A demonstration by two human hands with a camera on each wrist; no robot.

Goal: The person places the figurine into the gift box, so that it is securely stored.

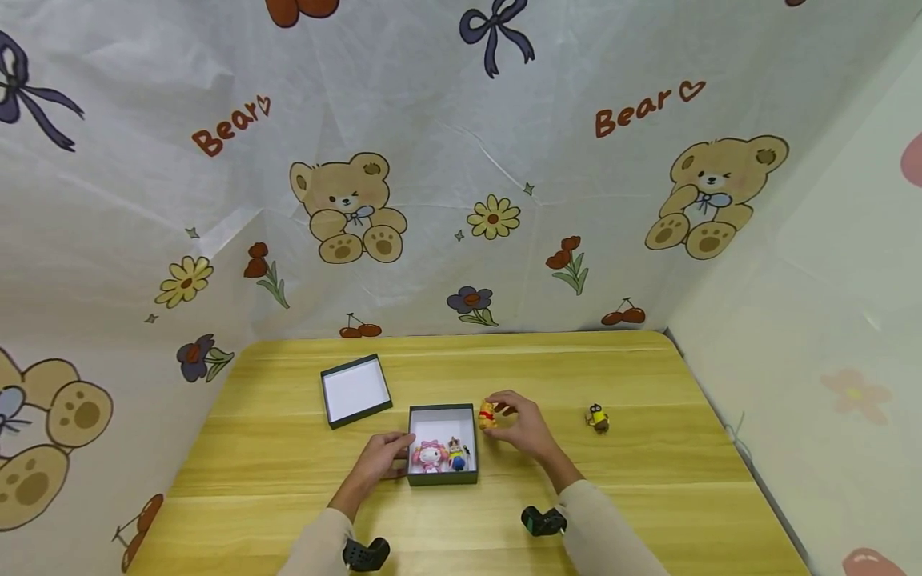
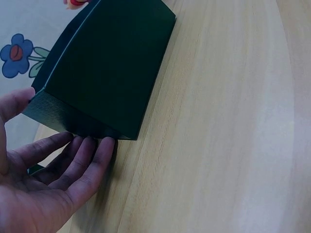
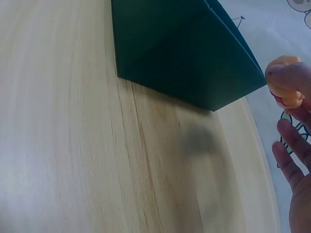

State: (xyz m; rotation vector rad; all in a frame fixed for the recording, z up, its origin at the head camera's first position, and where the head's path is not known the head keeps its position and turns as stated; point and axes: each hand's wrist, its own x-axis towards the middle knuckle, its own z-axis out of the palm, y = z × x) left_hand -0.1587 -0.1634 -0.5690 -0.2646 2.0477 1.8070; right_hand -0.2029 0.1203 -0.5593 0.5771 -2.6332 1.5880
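A dark green box (image 1: pixel 442 478) with a white inside stands on the wooden table (image 1: pixel 648 480); a pink-and-white figure (image 1: pixel 429 456) and a small blue-and-yellow figure (image 1: pixel 457 454) lie in it. My left hand (image 1: pixel 385 454) rests with straight fingers (image 2: pixel 92 158) against the box's left wall (image 2: pixel 107 77). My right hand (image 1: pixel 520 422) pinches a small yellow-and-red figure (image 1: pixel 487 415) just right of the box's far corner; that figure (image 3: pixel 286 82) shows beside the box wall (image 3: pixel 194 58) in the right wrist view.
The box's lid (image 1: pixel 355 390) lies upturned to the back left of the box. Another small yellow figure (image 1: pixel 597 418) stands on the table to the right. A cartoon-bear printed cloth (image 1: pixel 461 160) walls in the table on three sides.
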